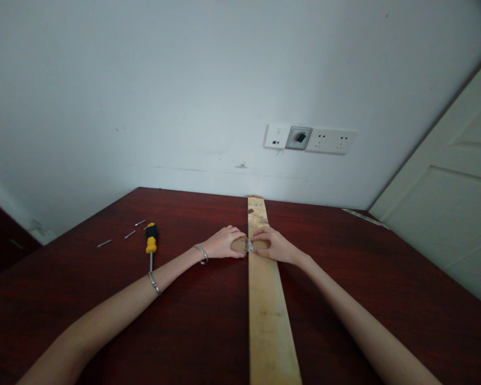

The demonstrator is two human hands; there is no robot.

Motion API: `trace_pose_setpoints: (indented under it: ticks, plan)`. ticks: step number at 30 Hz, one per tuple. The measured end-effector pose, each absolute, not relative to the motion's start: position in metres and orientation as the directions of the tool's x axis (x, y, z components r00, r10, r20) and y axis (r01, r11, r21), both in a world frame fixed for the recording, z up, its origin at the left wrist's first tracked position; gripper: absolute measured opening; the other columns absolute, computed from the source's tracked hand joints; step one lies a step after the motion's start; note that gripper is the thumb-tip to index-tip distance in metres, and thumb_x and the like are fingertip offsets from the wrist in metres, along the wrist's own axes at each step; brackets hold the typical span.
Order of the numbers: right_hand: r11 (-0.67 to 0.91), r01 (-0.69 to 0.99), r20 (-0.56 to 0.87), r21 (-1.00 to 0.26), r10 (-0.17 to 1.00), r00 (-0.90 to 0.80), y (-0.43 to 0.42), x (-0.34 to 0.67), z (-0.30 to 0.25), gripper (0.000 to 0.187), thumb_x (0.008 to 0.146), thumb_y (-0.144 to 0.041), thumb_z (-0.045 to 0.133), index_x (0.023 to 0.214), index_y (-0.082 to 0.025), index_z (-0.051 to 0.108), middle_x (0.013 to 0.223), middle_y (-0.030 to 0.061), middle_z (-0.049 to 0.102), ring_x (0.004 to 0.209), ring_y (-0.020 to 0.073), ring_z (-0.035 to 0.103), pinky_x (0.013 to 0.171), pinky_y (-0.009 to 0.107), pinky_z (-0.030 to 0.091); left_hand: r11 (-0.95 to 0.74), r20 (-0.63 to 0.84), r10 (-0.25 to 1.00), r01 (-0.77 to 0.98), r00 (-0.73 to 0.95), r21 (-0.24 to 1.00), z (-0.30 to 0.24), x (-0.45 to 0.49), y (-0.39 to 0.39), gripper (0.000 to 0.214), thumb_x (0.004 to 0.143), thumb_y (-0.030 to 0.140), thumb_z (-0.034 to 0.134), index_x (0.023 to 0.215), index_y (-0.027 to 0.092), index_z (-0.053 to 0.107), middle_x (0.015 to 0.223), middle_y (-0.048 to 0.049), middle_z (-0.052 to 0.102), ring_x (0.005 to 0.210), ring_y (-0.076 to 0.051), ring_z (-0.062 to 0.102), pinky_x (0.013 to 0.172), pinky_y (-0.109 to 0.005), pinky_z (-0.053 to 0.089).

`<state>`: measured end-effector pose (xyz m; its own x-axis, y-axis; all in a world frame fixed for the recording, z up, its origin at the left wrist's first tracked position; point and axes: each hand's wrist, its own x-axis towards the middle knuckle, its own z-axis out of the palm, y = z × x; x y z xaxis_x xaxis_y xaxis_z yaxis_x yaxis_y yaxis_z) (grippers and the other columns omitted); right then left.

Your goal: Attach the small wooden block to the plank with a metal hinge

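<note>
A long pale wooden plank (268, 305) lies lengthwise on the dark red table (184, 321), running away from me. My left hand (224, 241) curls around a small round wooden piece (239, 245) at the plank's left edge. My right hand (273, 244) rests on the plank, fingers bent over a similar wooden part. A small metal hinge (249, 245) sits between the two hands. Silver bracelets circle my left wrist and forearm.
A screwdriver with a yellow and black handle (151, 239) lies left of the hands. Several small screws (122, 235) are scattered further left. Wall sockets (308, 138) sit on the white wall behind. A white door (449, 203) stands at the right.
</note>
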<state>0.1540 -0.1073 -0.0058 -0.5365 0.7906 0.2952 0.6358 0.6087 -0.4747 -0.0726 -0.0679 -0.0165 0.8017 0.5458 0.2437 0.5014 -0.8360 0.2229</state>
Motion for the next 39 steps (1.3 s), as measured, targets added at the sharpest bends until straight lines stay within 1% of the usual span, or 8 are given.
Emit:
trace_pose_setpoints:
  ticks: [7, 17, 21, 25, 31, 39]
  plan:
    - [0.602, 0.643, 0.301, -0.474, 0.797, -0.524, -0.1077, 0.1539, -0.0064, 0.028, 0.073, -0.032, 0.068, 0.099, -0.021, 0.070, 0.106, 0.0071, 0.061, 0.101, 0.0219, 0.056, 0.095, 0.038, 0.042, -0.836, 0.240, 0.545, 0.502, 0.803, 0.220, -0.0162, -0.0731, -0.0681, 0.063, 0.069, 0.048, 0.072, 0.120, 0.016, 0.053, 0.110, -0.0099, 0.058, 0.100, -0.026, 0.052, 0.088, -0.037, 0.041]
    - [0.616, 0.646, 0.307, -0.451, 0.787, -0.536, -0.1061, 0.1541, -0.0082, 0.029, 0.073, -0.033, 0.068, 0.099, -0.018, 0.070, 0.105, 0.0081, 0.062, 0.099, 0.0214, 0.056, 0.093, 0.036, 0.043, -0.829, 0.217, 0.557, 0.520, 0.801, 0.207, -0.0140, -0.0721, -0.0702, 0.068, 0.069, 0.048, 0.073, 0.123, 0.014, 0.050, 0.111, -0.0111, 0.057, 0.101, -0.027, 0.051, 0.088, -0.036, 0.041]
    - [0.623, 0.641, 0.313, -0.448, 0.781, -0.541, -0.1068, 0.1541, -0.0071, 0.029, 0.074, -0.033, 0.068, 0.099, -0.020, 0.069, 0.105, 0.0075, 0.062, 0.100, 0.0216, 0.056, 0.094, 0.037, 0.042, -0.832, 0.227, 0.552, 0.517, 0.802, 0.200, -0.0158, -0.0730, -0.0688, 0.068, 0.069, 0.050, 0.072, 0.123, 0.014, 0.050, 0.111, -0.0108, 0.057, 0.101, -0.027, 0.051, 0.089, -0.037, 0.040]
    - [0.628, 0.635, 0.318, -0.450, 0.777, -0.543, -0.1073, 0.1537, -0.0059, 0.029, 0.073, -0.031, 0.068, 0.100, -0.019, 0.069, 0.104, 0.0077, 0.062, 0.100, 0.0218, 0.056, 0.094, 0.037, 0.042, -0.835, 0.230, 0.548, 0.511, 0.804, 0.203, -0.0164, -0.0738, -0.0684, 0.068, 0.069, 0.051, 0.072, 0.123, 0.015, 0.050, 0.111, -0.0105, 0.057, 0.100, -0.026, 0.051, 0.088, -0.037, 0.041]
    - [0.619, 0.633, 0.316, -0.464, 0.784, -0.535, -0.1077, 0.1542, -0.0051, 0.035, 0.072, -0.030, 0.068, 0.105, -0.020, 0.066, 0.105, 0.0079, 0.062, 0.101, 0.0220, 0.056, 0.094, 0.039, 0.042, -0.837, 0.241, 0.544, 0.502, 0.803, 0.216, -0.0166, -0.0747, -0.0681, 0.066, 0.069, 0.050, 0.072, 0.122, 0.018, 0.050, 0.111, -0.0098, 0.057, 0.100, -0.026, 0.051, 0.087, -0.037, 0.041]
    - [0.614, 0.624, 0.321, -0.483, 0.787, -0.526, -0.1076, 0.1549, -0.0037, 0.031, 0.076, -0.031, 0.065, 0.104, -0.019, 0.067, 0.105, 0.0084, 0.064, 0.101, 0.0220, 0.056, 0.095, 0.038, 0.042, -0.838, 0.224, 0.543, 0.505, 0.810, 0.206, -0.0152, -0.0746, -0.0683, 0.070, 0.069, 0.053, 0.070, 0.124, 0.015, 0.048, 0.112, -0.0109, 0.056, 0.101, -0.027, 0.051, 0.088, -0.037, 0.041]
